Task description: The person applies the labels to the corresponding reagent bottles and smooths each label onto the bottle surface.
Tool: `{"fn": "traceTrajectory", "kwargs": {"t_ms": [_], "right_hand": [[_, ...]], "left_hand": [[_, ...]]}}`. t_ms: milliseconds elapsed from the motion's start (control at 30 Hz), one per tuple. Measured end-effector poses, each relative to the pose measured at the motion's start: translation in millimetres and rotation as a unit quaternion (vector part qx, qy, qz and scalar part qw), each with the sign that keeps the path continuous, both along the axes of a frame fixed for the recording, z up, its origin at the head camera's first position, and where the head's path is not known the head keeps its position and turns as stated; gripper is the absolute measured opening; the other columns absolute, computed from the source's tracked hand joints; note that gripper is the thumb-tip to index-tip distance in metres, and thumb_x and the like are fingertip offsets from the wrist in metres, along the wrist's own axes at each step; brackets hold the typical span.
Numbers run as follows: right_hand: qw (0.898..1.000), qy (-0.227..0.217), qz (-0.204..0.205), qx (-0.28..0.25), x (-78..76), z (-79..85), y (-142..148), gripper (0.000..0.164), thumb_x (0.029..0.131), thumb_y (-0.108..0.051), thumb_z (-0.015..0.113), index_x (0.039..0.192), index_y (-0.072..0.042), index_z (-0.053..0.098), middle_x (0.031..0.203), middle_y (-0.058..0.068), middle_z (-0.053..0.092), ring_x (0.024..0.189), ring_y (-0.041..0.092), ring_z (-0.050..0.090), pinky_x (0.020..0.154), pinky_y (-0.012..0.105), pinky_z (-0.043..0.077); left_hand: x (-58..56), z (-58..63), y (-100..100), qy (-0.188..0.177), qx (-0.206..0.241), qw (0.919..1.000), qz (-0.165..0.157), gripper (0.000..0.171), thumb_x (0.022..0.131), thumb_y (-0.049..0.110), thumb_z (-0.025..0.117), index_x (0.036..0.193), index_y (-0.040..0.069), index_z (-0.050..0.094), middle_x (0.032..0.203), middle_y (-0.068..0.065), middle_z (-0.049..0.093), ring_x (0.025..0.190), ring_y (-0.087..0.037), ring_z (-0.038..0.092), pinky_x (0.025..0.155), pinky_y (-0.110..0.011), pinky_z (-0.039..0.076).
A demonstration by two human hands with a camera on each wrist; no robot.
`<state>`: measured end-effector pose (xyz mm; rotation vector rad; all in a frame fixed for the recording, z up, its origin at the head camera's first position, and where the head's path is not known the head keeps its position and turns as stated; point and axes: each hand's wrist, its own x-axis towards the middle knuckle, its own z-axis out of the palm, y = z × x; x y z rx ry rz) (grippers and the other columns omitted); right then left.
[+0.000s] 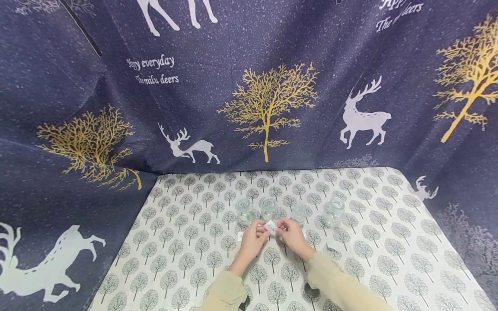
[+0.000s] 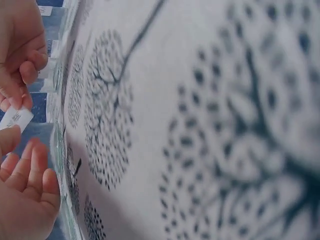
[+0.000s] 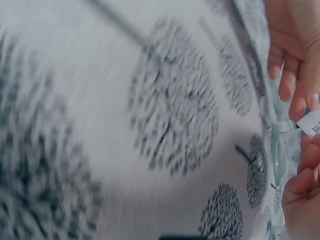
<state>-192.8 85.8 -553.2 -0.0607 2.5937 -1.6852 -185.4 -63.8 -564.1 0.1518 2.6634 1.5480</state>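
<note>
Between both hands, just in front of the glass jars, is a small white paper label (image 1: 271, 226) with dark print. My left hand (image 1: 253, 241) pinches its left side, and my right hand (image 1: 291, 235) pinches the other side with thumb and forefinger. In the left wrist view, the label (image 2: 17, 119) sits between the thumbs, while the left hand's other fingers (image 2: 37, 170) extend loosely. Part of the label (image 3: 311, 124) shows at the edge of the right wrist view. Closest behind the hands stand a clear jar (image 1: 269, 208) and a second jar (image 1: 244, 211).
Two more clear glass containers, one low (image 1: 299, 213) and one larger (image 1: 334, 211), stand to the right in the same row. Another white label (image 1: 240, 236) lies left of the left hand. A tree-print cloth (image 1: 186, 263) covers the table; a dark blue deer-print curtain (image 1: 233, 142) hangs behind.
</note>
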Motion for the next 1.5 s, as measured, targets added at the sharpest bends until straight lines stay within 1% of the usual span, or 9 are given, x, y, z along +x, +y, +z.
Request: {"fn": "traceTrajectory", "kwargs": {"t_ms": [133,233,500,667,767,1000,1233,1400,1500], "right_hand": [[0.994,-0.057,-0.006,-0.088,2.7,4.3,-2.0,0.01,0.076,0.006,0.057,0.079,-0.002,0.052,0.069,0.005,0.053,0.053,0.012,0.047,0.046,0.02,0.043],[0.987,-0.081,-0.006,-0.137,5.8,7.2,-3.7,0.009,0.076,0.008,0.055,0.082,0.003,0.051,0.068,0.008,0.054,0.051,0.011,0.047,0.046,0.019,0.043],[0.977,-0.105,-0.007,-0.185,9.4,7.4,-4.7,0.01,0.076,0.007,0.054,0.084,0.003,0.05,0.071,0.019,0.057,0.05,0.011,0.051,0.046,0.018,0.045],[0.979,-0.105,0.002,-0.177,10.9,6.3,-3.5,0.012,0.076,0.005,0.055,0.086,0.003,0.049,0.071,0.02,0.058,0.052,0.013,0.053,0.048,0.021,0.047],[0.98,-0.099,0.004,-0.172,11.3,6.7,-2.4,0.016,0.076,0.005,0.056,0.09,0.004,0.05,0.074,0.017,0.059,0.055,0.015,0.055,0.05,0.023,0.048],[0.989,-0.048,0.008,-0.138,13.2,13.5,0.1,0.026,0.075,0.003,0.059,0.1,0.0,0.054,0.088,0.012,0.056,0.062,0.011,0.052,0.056,0.031,0.051],[0.994,0.003,0.037,-0.102,13.8,17.3,1.3,0.026,0.074,-0.001,0.064,0.1,-0.003,0.058,0.085,0.011,0.058,0.059,0.006,0.049,0.054,0.019,0.045],[0.995,0.008,0.038,-0.089,13.8,17.8,0.9,0.026,0.074,-0.001,0.064,0.1,-0.003,0.059,0.084,0.01,0.058,0.059,0.006,0.049,0.056,0.018,0.045],[0.995,0.006,0.038,-0.095,16.6,25.1,0.3,0.027,0.074,0.001,0.063,0.1,-0.001,0.058,0.083,0.012,0.058,0.059,0.006,0.049,0.056,0.018,0.044]], "left_hand": [[2.0,3.4,3.4,-0.006,0.037,0.9992,0.01,0.031,0.082,0.016,0.059,0.112,0.009,0.052,0.09,-0.004,0.065,0.076,-0.009,0.059,0.067,-0.017,0.048],[3.4,5.8,4.9,0.001,0.042,0.999,0.015,0.027,0.082,0.015,0.058,0.108,0.011,0.055,0.087,-0.002,0.064,0.075,-0.007,0.057,0.067,-0.017,0.048],[5.0,9.5,5.3,0.017,0.039,0.999,0.011,0.023,0.082,0.01,0.057,0.105,0.01,0.057,0.08,0.0,0.06,0.068,-0.003,0.052,0.063,-0.016,0.047],[6.6,11.6,4.2,0.042,0.013,0.999,0.002,0.023,0.082,0.01,0.058,0.105,0.011,0.057,0.077,0.002,0.059,0.065,-0.002,0.049,0.06,-0.016,0.045],[7.0,13.2,3.2,0.049,-0.003,0.9988,-0.003,0.023,0.082,0.011,0.057,0.105,0.011,0.058,0.074,0.003,0.058,0.063,-0.002,0.047,0.059,-0.015,0.044],[5.9,15.7,-1.1,0.06,-0.042,0.9972,-0.015,0.022,0.083,0.013,0.057,0.105,0.013,0.059,0.074,0.004,0.058,0.062,0.0,0.046,0.058,-0.014,0.042],[5.8,17.8,-3.8,0.077,-0.069,0.9942,-0.03,0.023,0.084,0.015,0.056,0.106,0.015,0.059,0.076,0.004,0.06,0.06,-0.001,0.046,0.056,-0.015,0.041],[4.6,15.8,-4.4,0.081,-0.075,0.9932,-0.037,0.023,0.084,0.016,0.055,0.107,0.015,0.059,0.074,0.005,0.059,0.056,0.001,0.044,0.052,-0.015,0.04],[4.5,15.2,-4.5,0.081,-0.08,0.9928,-0.039,0.023,0.084,0.017,0.055,0.107,0.016,0.059,0.074,0.005,0.06,0.054,0.001,0.043,0.05,-0.014,0.04]]}}
